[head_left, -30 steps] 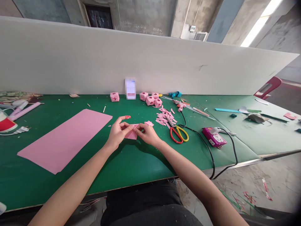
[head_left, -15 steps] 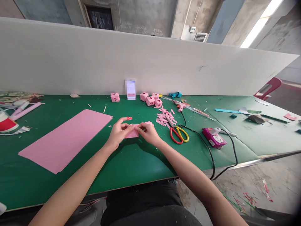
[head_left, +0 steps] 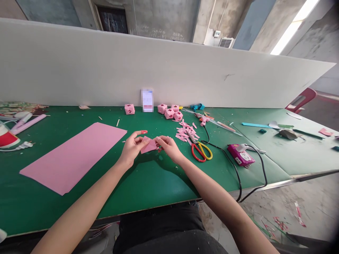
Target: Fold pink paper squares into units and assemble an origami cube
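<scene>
Pink paper all over a green table (head_left: 153, 187)

Left hand (head_left: 133, 146) is pinching a small pink piece (head_left: 148, 145), right hand (head_left: 168, 149) has its fingertips at the right edge. Big pink sheets (head_left: 74, 158) lie flat on the left. Scissors (head_left: 202, 151) to the right, blades over pink scraps (head_left: 182, 133). Little pink boxes (head_left: 168, 113) sit on the far side near a propped-up screen (head_left: 147, 100).

Lighting is moderate. A bright strip (head_left: 287, 31) glares at upper right. The counter (head_left: 127, 201) shows soft shadows, pale sheen rightward. Right edge appears stretched; screen (head_left: 147, 100) is pixelated.
</scene>
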`<state>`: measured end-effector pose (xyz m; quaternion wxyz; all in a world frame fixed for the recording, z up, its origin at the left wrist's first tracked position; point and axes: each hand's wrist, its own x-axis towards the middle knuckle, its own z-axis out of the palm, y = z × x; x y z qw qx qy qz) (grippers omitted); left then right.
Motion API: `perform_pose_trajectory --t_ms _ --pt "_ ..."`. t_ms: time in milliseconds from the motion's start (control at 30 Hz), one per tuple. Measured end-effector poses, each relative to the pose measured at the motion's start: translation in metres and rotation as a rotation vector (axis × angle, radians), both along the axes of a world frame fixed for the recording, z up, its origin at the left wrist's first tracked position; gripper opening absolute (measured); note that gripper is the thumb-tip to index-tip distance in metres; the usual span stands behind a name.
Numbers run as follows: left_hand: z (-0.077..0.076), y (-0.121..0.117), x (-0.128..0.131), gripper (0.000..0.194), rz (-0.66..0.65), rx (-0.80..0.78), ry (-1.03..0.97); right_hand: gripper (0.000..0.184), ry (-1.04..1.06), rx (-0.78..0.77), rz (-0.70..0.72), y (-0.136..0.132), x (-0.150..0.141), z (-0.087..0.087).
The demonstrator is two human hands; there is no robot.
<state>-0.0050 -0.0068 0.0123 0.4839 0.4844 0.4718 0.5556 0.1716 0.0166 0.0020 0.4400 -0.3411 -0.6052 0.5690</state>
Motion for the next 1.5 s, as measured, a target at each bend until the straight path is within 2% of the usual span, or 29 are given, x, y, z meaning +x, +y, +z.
perform_pose_trajectory --t_ms 100,200,467,667,900,1133,1300,1500 --pt "0.003 0.001 -0.002 0.064 0.047 -0.012 -0.083 0.042 0.114 -0.123 0.096 -0.001 0.001 0.001" --pt "0.003 0.002 -0.003 0.062 0.085 -0.001 -0.093 0.044 0.138 -0.164 0.13 -0.002 0.002 0.002" --pt "0.001 -0.001 0.001 0.055 0.107 0.108 0.001 0.038 0.089 -0.121 0.169 -0.002 0.003 0.001" --pt "-0.004 0.0 0.001 0.052 0.148 0.211 0.109 0.046 0.079 -0.141 0.16 -0.001 0.001 -0.001" --pt "-0.007 -0.004 0.004 0.041 0.168 0.323 0.287 0.047 0.065 -0.135 0.117 -0.002 -0.002 0.0" --pt "-0.004 -0.005 0.006 0.046 0.12 0.211 0.143 0.047 0.039 -0.082 0.02 0.0 -0.003 -0.002" --pt "-0.001 -0.003 0.005 0.049 0.089 0.138 0.116 0.046 0.032 -0.062 -0.057 0.002 -0.003 -0.002" --pt "0.002 -0.005 0.005 0.052 0.093 0.128 0.085 0.048 -0.008 -0.082 0.028 0.002 -0.001 -0.003"
